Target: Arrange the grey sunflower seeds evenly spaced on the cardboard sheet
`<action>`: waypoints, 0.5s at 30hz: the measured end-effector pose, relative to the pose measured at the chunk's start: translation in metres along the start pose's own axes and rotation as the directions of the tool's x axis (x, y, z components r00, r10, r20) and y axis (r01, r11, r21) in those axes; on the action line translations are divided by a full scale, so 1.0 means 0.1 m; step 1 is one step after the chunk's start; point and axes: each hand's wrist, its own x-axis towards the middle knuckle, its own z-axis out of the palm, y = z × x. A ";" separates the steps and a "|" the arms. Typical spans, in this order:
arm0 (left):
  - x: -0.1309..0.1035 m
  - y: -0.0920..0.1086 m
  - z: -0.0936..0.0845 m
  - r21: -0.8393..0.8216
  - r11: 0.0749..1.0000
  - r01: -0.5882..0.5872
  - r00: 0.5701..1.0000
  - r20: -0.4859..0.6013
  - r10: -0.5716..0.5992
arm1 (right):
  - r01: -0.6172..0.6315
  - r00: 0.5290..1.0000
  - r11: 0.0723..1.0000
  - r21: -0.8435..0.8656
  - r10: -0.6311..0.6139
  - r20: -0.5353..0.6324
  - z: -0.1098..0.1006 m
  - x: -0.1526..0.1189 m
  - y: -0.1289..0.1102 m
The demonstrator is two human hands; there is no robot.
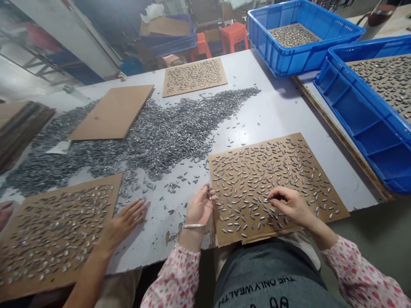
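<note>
In front of me a cardboard sheet (308, 171) lies on the table, covered with small silvery leaf-shaped metal pieces (237, 199) set apart from one another. Over its middle, my right hand (290, 205) pinches thumb and forefinger together at a metal piece, partly hidden by the fingertips. At the sheet's left edge my left hand (201, 205) is half curled, palm up, with several of the same small metal pieces in its fingers. A large heap of loose metal pieces (173, 132) spreads beyond my hands to the left.
A co-worker's hand (130, 216) rests by another filled cardboard sheet (58, 231) at left. A bare cardboard sheet (112, 111) lies on the heap; a filled one (194, 77) sits at the back. Blue crates (308, 55) stand at right, and red stools (234, 36) behind.
</note>
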 end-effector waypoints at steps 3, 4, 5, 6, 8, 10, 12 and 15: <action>-0.06 0.09 -0.14 -0.363 0.926 0.102 0.984 -0.099 -0.147 | 0.078 0.997 0.997 -0.027 -0.077 0.029 0.10 0.20 -0.03; -0.10 0.12 -0.17 -0.403 0.907 0.122 0.979 -0.102 -0.177 | 0.103 0.994 0.994 -0.040 -0.101 0.042 0.15 0.28 -0.03; -0.14 0.14 -0.19 -0.419 0.896 0.144 0.975 -0.096 -0.202 | 0.128 0.991 0.990 -0.054 -0.125 0.055 0.20 0.35 -0.03; -0.18 0.16 -0.20 -0.426 0.889 0.167 0.970 -0.091 -0.225 | 0.152 0.987 0.986 -0.068 -0.148 0.068 0.25 0.43 -0.04; -0.25 0.18 -0.21 -0.440 0.875 0.201 0.958 -0.098 -0.269 | 0.196 0.978 0.975 -0.101 -0.187 0.088 0.36 0.59 -0.05; -0.30 0.17 -0.23 -0.461 0.859 0.225 0.944 -0.117 -0.310 | 0.225 0.971 0.962 -0.156 -0.208 0.115 0.45 0.74 -0.08; -0.34 0.13 -0.25 -0.487 0.838 0.248 0.937 -0.099 -0.335 | 0.239 0.966 0.941 -0.241 -0.205 0.157 0.53 0.88 -0.12; -0.38 0.06 -0.31 -0.521 0.802 0.293 0.945 0.031 -0.326 | 0.253 0.956 0.879 -0.405 -0.162 0.246 0.61 1.02 -0.18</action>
